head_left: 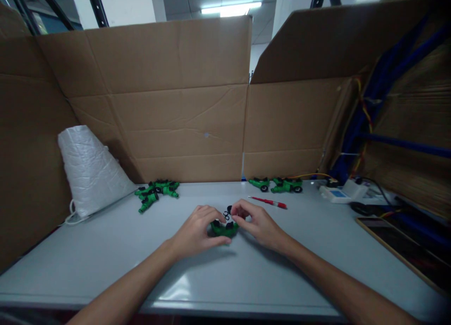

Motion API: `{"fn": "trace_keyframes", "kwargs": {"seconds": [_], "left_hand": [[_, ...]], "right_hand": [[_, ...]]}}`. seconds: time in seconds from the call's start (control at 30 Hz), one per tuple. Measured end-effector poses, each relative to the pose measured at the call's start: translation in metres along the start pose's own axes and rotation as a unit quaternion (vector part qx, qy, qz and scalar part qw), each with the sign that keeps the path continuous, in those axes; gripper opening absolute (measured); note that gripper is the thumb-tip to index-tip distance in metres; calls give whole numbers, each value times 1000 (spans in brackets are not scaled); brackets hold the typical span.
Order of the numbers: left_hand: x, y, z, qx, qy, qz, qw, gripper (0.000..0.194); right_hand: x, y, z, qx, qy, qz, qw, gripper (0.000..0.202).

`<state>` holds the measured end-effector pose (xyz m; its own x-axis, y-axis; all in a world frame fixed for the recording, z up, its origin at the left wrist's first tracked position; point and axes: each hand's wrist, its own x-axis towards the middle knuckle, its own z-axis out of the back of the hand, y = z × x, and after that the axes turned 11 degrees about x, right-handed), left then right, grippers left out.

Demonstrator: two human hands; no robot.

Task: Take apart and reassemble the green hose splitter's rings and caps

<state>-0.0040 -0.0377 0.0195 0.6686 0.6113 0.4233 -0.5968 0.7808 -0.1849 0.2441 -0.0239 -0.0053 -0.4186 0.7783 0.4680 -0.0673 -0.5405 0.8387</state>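
In the middle of the white table, my left hand [200,230] curves its thumb and fingers around the near and left sides of a small green toy vehicle body [224,229] with black parts on top. My right hand [259,221] is just right of it, thumb and forefinger pinched together above the body's right end. Whatever that pinch holds is too small to make out. Small black rings [226,216] lie beyond the green body, between the two hands. A round black piece [229,209] shows beside my right fingertips.
Several green toy pieces [157,192] lie at the back left, near a white padded bag [93,174]. Green toy vehicles with black wheels [286,185] stand back right, behind a red screwdriver [269,202]. A power strip [336,194] and dark flat device [398,250] sit right. Cardboard walls [186,113] enclose the table.
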Motion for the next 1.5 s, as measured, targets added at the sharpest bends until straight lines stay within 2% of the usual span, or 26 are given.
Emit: {"fn": "trace_keyframes", "kwargs": {"seconds": [0.2,0.33,0.63,0.97,1.17,1.5], "left_hand": [[2,3,1,-7,18,16,1000,51],[2,5,0,-15,33,19,999,52],[2,4,-1,-27,28,18,999,52],[3,0,4,-23,32,17,999,45],[5,-4,4,-29,24,10,999,30],[4,-4,4,-18,8,7,1000,25]], "right_hand": [[-2,7,0,-27,3,-4,1000,8],[-1,5,0,-36,3,17,999,14],[0,5,0,-59,-11,36,998,20],[0,1,1,-60,-28,34,997,17],[0,-1,2,-72,-40,26,996,20],[0,-9,1,-73,-43,33,996,22]]}}
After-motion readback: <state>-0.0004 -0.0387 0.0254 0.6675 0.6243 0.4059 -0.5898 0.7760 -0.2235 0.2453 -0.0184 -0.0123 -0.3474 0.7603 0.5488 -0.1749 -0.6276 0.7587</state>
